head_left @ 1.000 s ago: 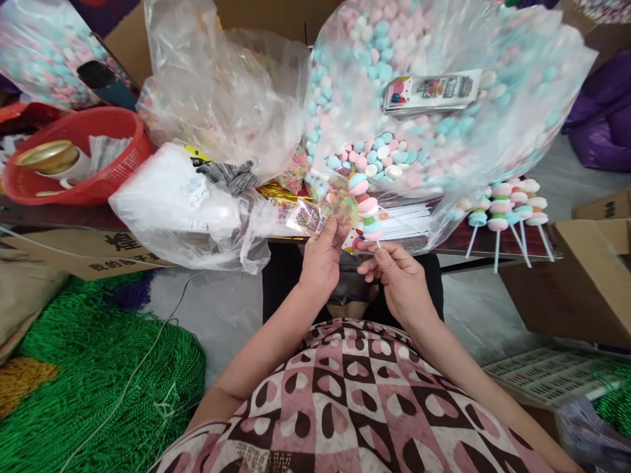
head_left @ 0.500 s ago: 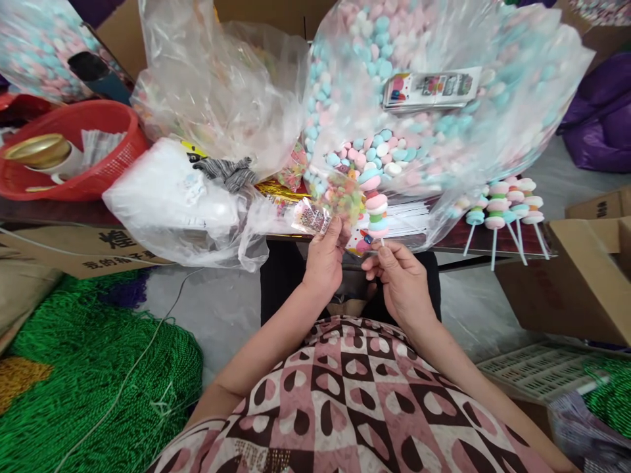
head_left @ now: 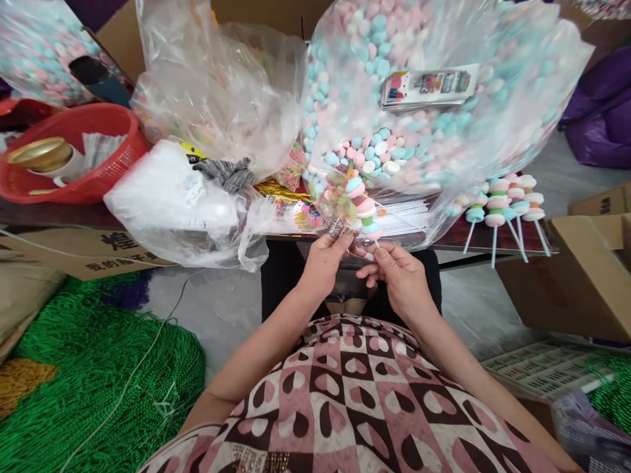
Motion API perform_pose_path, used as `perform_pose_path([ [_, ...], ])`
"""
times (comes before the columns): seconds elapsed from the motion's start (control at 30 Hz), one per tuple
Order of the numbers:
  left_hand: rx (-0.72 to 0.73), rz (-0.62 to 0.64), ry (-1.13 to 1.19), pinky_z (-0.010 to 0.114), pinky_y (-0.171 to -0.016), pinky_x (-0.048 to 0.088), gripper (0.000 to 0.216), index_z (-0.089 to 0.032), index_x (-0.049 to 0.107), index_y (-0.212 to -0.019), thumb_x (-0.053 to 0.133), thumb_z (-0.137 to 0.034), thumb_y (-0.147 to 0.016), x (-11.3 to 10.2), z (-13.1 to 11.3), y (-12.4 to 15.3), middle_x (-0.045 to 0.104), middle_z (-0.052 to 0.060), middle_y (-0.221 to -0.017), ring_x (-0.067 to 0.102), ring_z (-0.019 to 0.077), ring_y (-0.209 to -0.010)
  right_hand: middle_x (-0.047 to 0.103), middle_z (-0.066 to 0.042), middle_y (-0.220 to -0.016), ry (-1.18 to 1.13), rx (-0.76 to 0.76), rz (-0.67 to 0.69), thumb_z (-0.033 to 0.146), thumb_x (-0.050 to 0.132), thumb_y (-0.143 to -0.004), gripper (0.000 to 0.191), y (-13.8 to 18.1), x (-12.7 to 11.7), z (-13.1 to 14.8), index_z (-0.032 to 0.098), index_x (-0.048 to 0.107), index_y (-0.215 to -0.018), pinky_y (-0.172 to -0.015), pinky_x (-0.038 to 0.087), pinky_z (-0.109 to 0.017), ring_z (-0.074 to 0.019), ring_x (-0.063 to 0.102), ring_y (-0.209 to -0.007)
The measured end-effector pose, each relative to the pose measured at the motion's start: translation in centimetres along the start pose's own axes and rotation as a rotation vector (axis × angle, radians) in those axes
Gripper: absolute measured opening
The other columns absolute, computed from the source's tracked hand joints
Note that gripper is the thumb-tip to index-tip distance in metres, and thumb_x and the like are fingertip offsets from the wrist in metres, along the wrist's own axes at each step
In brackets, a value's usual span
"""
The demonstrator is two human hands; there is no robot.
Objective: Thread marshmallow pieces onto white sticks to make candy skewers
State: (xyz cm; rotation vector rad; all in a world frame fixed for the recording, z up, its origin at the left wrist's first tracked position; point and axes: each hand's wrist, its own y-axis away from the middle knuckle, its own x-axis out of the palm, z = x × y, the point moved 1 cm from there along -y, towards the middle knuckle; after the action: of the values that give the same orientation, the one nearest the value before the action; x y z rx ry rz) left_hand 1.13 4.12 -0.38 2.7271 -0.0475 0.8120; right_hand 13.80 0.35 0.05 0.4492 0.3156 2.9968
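Between the thumb and fingers of my left hand point(head_left: 325, 263) is a clear printed wrapper point(head_left: 335, 227), crumpled at its lower edge. My right hand point(head_left: 401, 272) pinches the white stick of a marshmallow skewer point(head_left: 365, 207), which tilts up and left with pink, blue, white and green pieces on it. The skewer lies against the wrapper; whether it is inside, I cannot tell. Behind my hands, loose pastel marshmallows point(head_left: 379, 152) spill at the mouth of a big clear bag point(head_left: 532, 85). White paper sticks point(head_left: 407, 217) lie just right of the skewer.
Several finished skewers point(head_left: 497, 202) rest at the table's right edge, sticks overhanging. A bundle of printed wrappers point(head_left: 428, 87) lies on the marshmallow bag. To the left are a white plastic bag point(head_left: 158, 203) and a red basket point(head_left: 106, 177). A cardboard box point(head_left: 566, 276) stands right, green cords point(head_left: 98, 387) left.
The wrapper in my left hand has turned and moved right and down toward the skewer. My right hand has shifted slightly left, and the skewer now leans further left.
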Motion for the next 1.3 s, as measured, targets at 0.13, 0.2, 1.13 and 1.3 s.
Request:
perform_pose_path([
  [0.13, 0.055, -0.068, -0.089, 0.023, -0.057, 0.045, 0.031, -0.015, 0.07, -0.076, 0.082, -0.041, -0.064, -0.7, 0.3, -0.5, 0.067, 0.0, -0.066, 0.057, 0.0093, -0.055, 0.073, -0.005, -0.091, 0.046, -0.005, 0.0, 0.048, 0.071, -0.079, 0.031, 0.1, -0.1, 0.0, 0.019, 0.064, -0.089, -0.042, 0.047, -0.019, -0.011, 0.066, -0.054],
  [0.2, 0.067, -0.082, -0.084, 0.022, -0.058, 0.045, 0.031, -0.016, 0.07, -0.077, 0.082, -0.042, -0.065, -0.7, 0.6, -0.5, 0.067, -0.001, -0.068, 0.057, 0.0091, -0.058, 0.073, -0.005, -0.09, 0.041, 0.01, 0.018, 0.048, 0.07, -0.079, 0.032, 0.1, -0.1, 0.0, 0.019, 0.063, -0.089, -0.043, 0.047, -0.02, -0.0111, 0.066, -0.053],
  [1.13, 0.074, -0.291, 0.391, 0.02, -0.066, 0.053, 0.015, -0.019, 0.064, -0.089, 0.065, -0.034, -0.086, -2.1, -2.2, -2.1, 0.068, -0.002, -0.072, 0.063, 0.0069, -0.061, 0.067, 0.0, -0.06, 0.104, 0.013, 0.039, 0.047, 0.072, -0.079, 0.027, 2.9, -4.2, 2.7, 0.02, 0.066, -0.085, -0.037, 0.043, -0.022, -0.0097, 0.053, -0.038],
  [1.3, 0.032, -0.304, 0.404, 0.018, -0.058, 0.051, 0.015, -0.019, 0.065, -0.092, 0.058, -0.032, -0.091, -1.8, -2.5, -2.3, 0.069, -0.001, -0.072, 0.062, 0.0076, -0.06, 0.067, -0.002, -0.059, 0.209, 0.1, 0.104, 0.049, 0.072, -0.078, 0.031, 4.6, -5.7, 2.0, 0.019, 0.07, -0.085, -0.038, 0.044, -0.021, -0.0103, 0.055, -0.04],
])
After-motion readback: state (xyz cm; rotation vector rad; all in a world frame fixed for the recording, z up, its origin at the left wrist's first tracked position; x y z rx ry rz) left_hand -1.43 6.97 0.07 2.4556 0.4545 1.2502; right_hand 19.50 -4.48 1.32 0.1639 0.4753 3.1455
